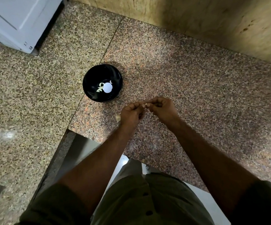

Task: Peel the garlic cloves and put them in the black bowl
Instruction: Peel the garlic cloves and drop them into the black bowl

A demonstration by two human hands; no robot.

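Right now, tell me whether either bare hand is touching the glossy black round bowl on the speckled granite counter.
Apart. The head view shows granite counter between the black bowl and both the left hand and right hand.

No text, label, brand, number or sign can be read anywhere here.

Dim, warm light; a white glare spot in the bowl (102, 83) left of the fingers (145, 103) (edges bend and blur).

Black bowl (102, 83) upright on counter, several peeled cloves (100, 87) inside.
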